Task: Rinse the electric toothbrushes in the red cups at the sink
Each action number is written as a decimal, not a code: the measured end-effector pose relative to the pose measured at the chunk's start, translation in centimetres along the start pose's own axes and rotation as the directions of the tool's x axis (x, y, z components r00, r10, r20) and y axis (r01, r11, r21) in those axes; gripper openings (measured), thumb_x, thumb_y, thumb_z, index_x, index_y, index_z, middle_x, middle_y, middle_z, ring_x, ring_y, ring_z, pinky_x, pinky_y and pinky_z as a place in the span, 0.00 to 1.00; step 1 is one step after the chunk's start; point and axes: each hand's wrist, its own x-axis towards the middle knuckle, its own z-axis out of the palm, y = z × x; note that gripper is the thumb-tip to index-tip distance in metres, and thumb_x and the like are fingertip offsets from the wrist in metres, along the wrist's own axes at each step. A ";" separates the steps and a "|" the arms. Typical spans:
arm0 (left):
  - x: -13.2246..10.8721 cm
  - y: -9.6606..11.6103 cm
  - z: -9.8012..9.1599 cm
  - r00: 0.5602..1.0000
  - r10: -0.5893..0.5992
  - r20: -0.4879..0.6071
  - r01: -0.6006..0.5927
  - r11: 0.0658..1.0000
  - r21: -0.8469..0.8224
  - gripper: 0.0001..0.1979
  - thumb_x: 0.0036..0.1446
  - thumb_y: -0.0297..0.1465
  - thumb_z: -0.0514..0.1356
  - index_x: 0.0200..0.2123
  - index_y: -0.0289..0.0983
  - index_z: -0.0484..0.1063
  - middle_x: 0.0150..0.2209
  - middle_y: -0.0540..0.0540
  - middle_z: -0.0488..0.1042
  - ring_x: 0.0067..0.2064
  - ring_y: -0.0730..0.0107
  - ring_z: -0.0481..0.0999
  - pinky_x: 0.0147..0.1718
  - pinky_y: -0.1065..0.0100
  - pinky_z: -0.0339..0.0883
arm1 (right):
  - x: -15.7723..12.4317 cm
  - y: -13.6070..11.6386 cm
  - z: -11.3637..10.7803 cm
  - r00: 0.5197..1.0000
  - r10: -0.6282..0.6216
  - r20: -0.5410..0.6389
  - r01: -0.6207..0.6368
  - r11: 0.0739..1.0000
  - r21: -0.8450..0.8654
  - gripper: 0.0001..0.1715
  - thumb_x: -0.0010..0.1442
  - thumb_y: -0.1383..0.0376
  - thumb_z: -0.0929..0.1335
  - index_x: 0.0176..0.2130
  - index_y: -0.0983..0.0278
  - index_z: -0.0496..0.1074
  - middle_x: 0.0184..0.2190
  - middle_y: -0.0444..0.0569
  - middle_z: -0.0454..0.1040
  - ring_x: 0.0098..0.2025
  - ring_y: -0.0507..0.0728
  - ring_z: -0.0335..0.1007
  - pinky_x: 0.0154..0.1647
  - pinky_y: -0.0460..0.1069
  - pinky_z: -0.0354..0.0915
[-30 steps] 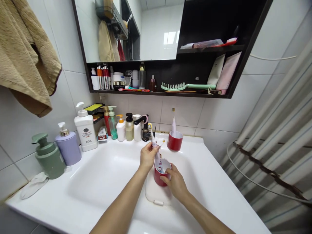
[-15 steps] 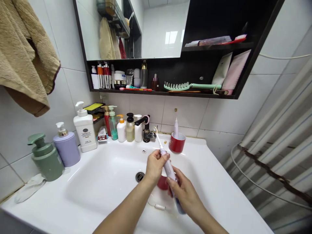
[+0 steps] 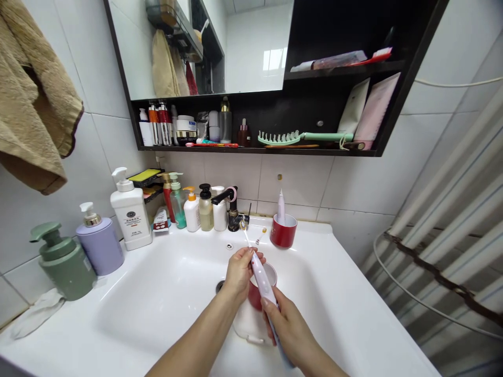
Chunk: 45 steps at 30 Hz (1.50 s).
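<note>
An electric toothbrush [image 3: 262, 280] with a pale lilac handle slants over the sink [image 3: 157, 283], its brush head pointing up toward the faucet. My left hand [image 3: 239, 272] pinches it at the neck, where the head meets the handle. Lower down, my right hand [image 3: 288, 324] has its fingers wrapped round the handle. Behind the toothbrush, partly covered by it and my hands, a red cup [image 3: 254, 297] sits in the basin. A small white piece on a thin cord [image 3: 254, 340] lies near my right hand.
A second red cup [image 3: 283, 236] on the back ledge holds another lilac brush handle [image 3: 281, 208]. The black faucet [image 3: 232, 209] stands beside several pump bottles. Overhead hangs a dark shelf cabinet [image 3: 251, 150] with a green hairbrush [image 3: 281, 139]. A towel [image 3: 35, 99] hangs at left.
The toothbrush and both hands have shifted slightly left and down in view. My left fingers have changed from a thumb-over grip to a pinch at the neck. More of the basin's red cup shows.
</note>
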 end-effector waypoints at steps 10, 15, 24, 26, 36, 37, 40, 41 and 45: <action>0.0 -0.2 0.3 0.994 0.034 -0.105 -0.038 0.999 -0.039 0.03 0.42 0.26 0.52 0.23 0.31 0.63 0.19 0.47 0.68 0.22 0.76 0.68 0.26 0.73 0.61 | 0.3 0.4 0.2 0.999 -0.028 -0.044 0.023 0.992 -0.121 0.12 0.49 0.58 0.56 0.31 0.64 0.57 0.16 0.38 0.55 0.14 0.45 0.52 0.13 0.42 0.52; -0.1 0.1 0.5 0.984 -0.006 -0.179 -0.006 0.998 -0.066 0.02 0.42 0.23 0.51 0.21 0.32 0.62 0.17 0.49 0.67 0.20 0.78 0.67 0.25 0.75 0.61 | -0.4 -0.8 0.6 0.988 0.123 0.095 -0.137 0.979 0.151 0.13 0.49 0.56 0.55 0.27 0.63 0.55 0.18 0.38 0.56 0.13 0.44 0.50 0.13 0.41 0.50; 0.1 0.2 0.4 0.992 0.032 -0.126 -0.046 0.993 -0.111 0.01 0.42 0.24 0.51 0.22 0.32 0.61 0.17 0.50 0.65 0.20 0.78 0.67 0.24 0.73 0.60 | 0.1 0.0 0.8 0.999 0.011 -0.032 -0.014 0.995 -0.100 0.12 0.49 0.57 0.55 0.30 0.63 0.56 0.16 0.38 0.55 0.14 0.45 0.51 0.13 0.42 0.51; 0.1 0.1 0.3 0.991 0.024 -0.133 -0.039 0.993 -0.111 0.02 0.42 0.25 0.51 0.21 0.32 0.61 0.17 0.50 0.65 0.20 0.78 0.66 0.24 0.73 0.60 | 0.1 0.0 0.9 0.998 0.061 0.010 -0.061 0.996 -0.063 0.13 0.50 0.57 0.54 0.29 0.64 0.56 0.17 0.39 0.55 0.13 0.45 0.51 0.12 0.42 0.51; 1.1 0.6 -0.5 0.978 0.062 -0.201 -0.087 0.990 -0.115 0.02 0.44 0.24 0.50 0.22 0.33 0.61 0.17 0.51 0.65 0.20 0.80 0.66 0.24 0.75 0.61 | -0.4 0.0 0.8 0.994 0.105 0.041 -0.099 0.988 -0.115 0.11 0.49 0.59 0.55 0.30 0.64 0.56 0.17 0.39 0.56 0.13 0.44 0.52 0.10 0.40 0.50; 1.5 0.8 -0.8 0.976 0.063 -0.208 -0.085 0.991 -0.100 0.02 0.44 0.24 0.50 0.22 0.33 0.60 0.17 0.51 0.65 0.20 0.80 0.67 0.24 0.75 0.61 | -0.4 0.1 0.7 0.992 0.114 0.049 -0.107 0.986 -0.130 0.11 0.49 0.59 0.55 0.29 0.64 0.56 0.17 0.39 0.56 0.13 0.44 0.51 0.09 0.40 0.49; 2.9 1.1 -1.6 0.987 0.000 -0.161 0.018 0.993 0.115 0.04 0.46 0.26 0.48 0.23 0.32 0.60 0.18 0.50 0.65 0.20 0.80 0.67 0.24 0.75 0.61 | -0.5 0.0 0.4 0.993 0.106 0.058 -0.101 0.992 -0.082 0.12 0.50 0.58 0.54 0.27 0.64 0.55 0.17 0.38 0.55 0.12 0.44 0.51 0.09 0.40 0.50; 3.5 1.1 -1.7 0.989 -0.026 -0.146 0.060 0.970 0.234 0.05 0.47 0.27 0.48 0.23 0.32 0.60 0.18 0.50 0.65 0.19 0.80 0.66 0.23 0.74 0.61 | -0.5 -0.2 0.3 0.995 0.085 0.044 -0.082 0.995 -0.055 0.12 0.50 0.57 0.54 0.27 0.64 0.55 0.17 0.38 0.55 0.13 0.44 0.51 0.10 0.40 0.50; 6.9 0.7 -1.2 0.987 -0.060 -0.146 0.131 0.828 0.545 0.06 0.46 0.28 0.49 0.23 0.31 0.60 0.17 0.49 0.65 0.17 0.78 0.65 0.20 0.72 0.60 | -0.4 -0.7 0.0 0.998 0.064 0.002 -0.064 0.998 0.016 0.13 0.49 0.56 0.54 0.27 0.64 0.54 0.18 0.38 0.56 0.12 0.44 0.50 0.10 0.41 0.51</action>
